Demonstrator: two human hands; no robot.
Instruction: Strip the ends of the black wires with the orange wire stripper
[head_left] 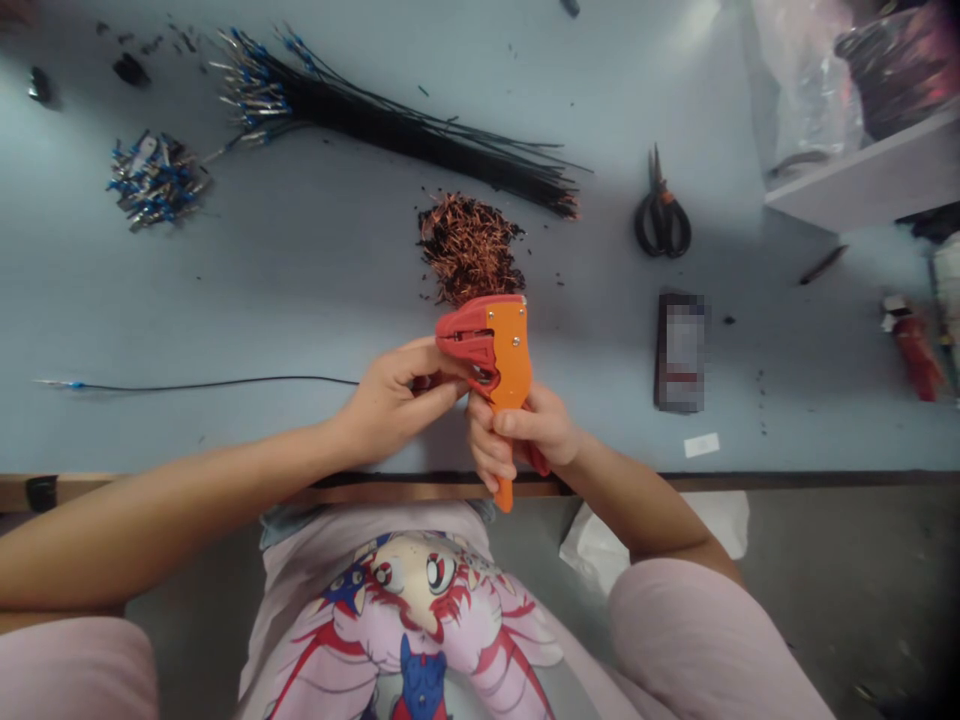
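Gripping orange stripper, right hand; left hand feeding wire (black).

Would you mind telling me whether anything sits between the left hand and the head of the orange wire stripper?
Nothing visible does. The left hand has its fingertips right at the red jaws of the wire stripper, which the right hand grips by the handles. The copper scrap pile lies beyond the tool on the table, apart from both hands.
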